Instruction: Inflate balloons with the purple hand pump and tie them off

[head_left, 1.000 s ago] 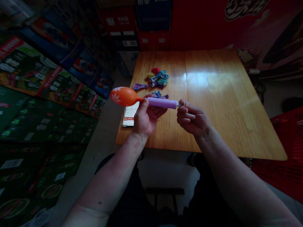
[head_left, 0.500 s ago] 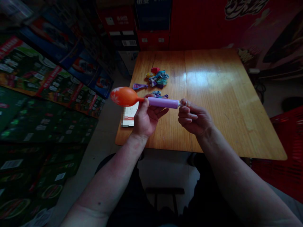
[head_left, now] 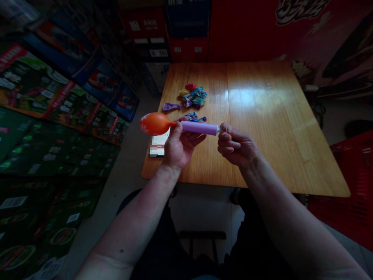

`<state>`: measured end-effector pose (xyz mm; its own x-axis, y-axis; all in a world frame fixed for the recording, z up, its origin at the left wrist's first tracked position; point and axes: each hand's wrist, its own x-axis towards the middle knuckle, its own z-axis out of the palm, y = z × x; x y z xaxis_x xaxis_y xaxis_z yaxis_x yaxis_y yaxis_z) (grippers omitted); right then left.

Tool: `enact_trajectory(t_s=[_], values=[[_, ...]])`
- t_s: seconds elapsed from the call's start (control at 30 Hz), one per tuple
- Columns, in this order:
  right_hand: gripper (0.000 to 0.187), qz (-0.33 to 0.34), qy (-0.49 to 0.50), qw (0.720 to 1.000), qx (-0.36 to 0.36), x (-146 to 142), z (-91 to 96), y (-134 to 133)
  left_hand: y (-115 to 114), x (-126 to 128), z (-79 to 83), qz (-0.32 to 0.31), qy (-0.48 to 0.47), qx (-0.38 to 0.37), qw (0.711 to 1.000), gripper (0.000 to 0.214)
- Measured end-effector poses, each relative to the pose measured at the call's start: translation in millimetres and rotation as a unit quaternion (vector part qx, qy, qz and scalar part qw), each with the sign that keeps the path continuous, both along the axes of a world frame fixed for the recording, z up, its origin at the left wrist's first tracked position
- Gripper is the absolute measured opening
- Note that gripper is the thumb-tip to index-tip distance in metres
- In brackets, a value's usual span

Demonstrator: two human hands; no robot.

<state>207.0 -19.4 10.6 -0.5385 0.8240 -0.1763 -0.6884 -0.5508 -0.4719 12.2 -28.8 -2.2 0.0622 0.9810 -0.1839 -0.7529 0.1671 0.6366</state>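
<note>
A purple hand pump [head_left: 199, 128] lies across both hands above the near part of the table. On its left end sits a partly inflated orange balloon [head_left: 157, 123] with white markings. My left hand [head_left: 178, 147] is closed round the pump's left end, thumb at the balloon's neck. With its fingers pinched on the white handle at the other end, my right hand [head_left: 234, 142] holds the pump's plunger close to the barrel. Behind the hands, several limp balloons [head_left: 195, 97] are heaped on the table, and a flat purple balloon [head_left: 171, 106] lies beside them.
The wooden table [head_left: 262, 128] reaches from my knees to stacked boxes [head_left: 188, 19] at the back. A phone [head_left: 157, 144] lies at its left edge, partly under the balloon. Green cartons [head_left: 52, 140] line the left; a red basket [head_left: 352, 186] stands at right.
The orange balloon has swung slightly down and to the right. Both hands and the pump have shifted only a little, the right hand slightly leftward.
</note>
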Motion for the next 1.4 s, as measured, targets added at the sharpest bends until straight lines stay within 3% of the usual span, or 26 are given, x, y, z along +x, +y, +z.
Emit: enact_trajectory(t_s=[0.17, 0.33, 0.5, 0.6, 0.77, 0.93, 1.2, 1.4], values=[[0.003, 0.003, -0.033, 0.999, -0.011, 3.2, 10.3, 0.4, 7.6, -10.3, 1.4, 0.013, 0.018, 0.003, 1.000, 0.038], [0.017, -0.048, -0.072, 0.996, -0.010, 15.8, 29.7, -2.0, 13.1, -24.4, 7.2, 0.080, 0.028, 0.012, 0.996, 0.043], [0.006, -0.025, -0.034, 0.999, -0.026, -3.6, 12.9, -3.9, 3.1, -10.1, 3.6, 0.010, 0.020, 0.016, 1.000, 0.039], [0.003, -0.021, -0.024, 0.999, -0.021, -11.3, 4.0, -3.0, 1.0, -5.0, 1.7, 0.009, 0.016, 0.024, 1.000, 0.039], [0.007, -0.012, -0.052, 0.998, -0.028, 2.2, 14.0, -0.4, 7.7, -12.9, 2.4, 0.018, 0.021, -0.004, 1.000, 0.039], [0.011, -0.041, -0.070, 0.997, -0.007, 17.1, 23.7, 0.1, 9.9, -17.8, 4.2, 0.072, 0.008, 0.006, 0.997, 0.042], [0.003, -0.008, -0.027, 0.999, -0.020, -2.9, 3.2, -0.4, 0.5, -0.9, 5.5, 0.019, 0.028, 0.000, 0.999, 0.037], [0.010, -0.019, -0.057, 0.996, -0.063, -1.4, 15.1, -2.5, 6.7, -9.4, 3.4, 0.019, 0.008, -0.010, 1.000, 0.038]])
